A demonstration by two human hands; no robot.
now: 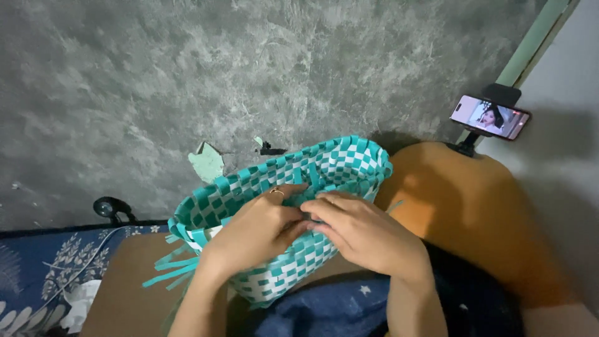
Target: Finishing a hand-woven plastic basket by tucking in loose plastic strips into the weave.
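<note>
Your left hand (259, 234) lies on the near wall of the woven basket (281, 206), fingers curled and pressing the weave at the rim; a ring shows on one finger. Its thumb and fingertips pinch toward the same spot where your right hand works, so it is grasping the basket's woven strips, though the exact strip is hidden by the fingers.

Your right hand (362, 231) meets the left at the middle of the near rim, fingertips bent inward and closed on the weave there. The two hands touch each other at the fingertips.

The basket is teal and white in a checker pattern, tipped on its side with the open mouth facing away from you toward the floor. It rests across your lap, against the orange-clad knee (474, 206) at your right. Loose teal strip ends (171, 265) stick out from its lower left corner, unwoven.

Beyond the basket lies a mottled grey floor (187, 75), with a small pale green scrap (207, 163) just past the rim. A phone (490, 117) on a black stand sits at the far right, screen lit. A blue floral cloth (43, 274) lies at the left edge, well apart from the hands.
</note>
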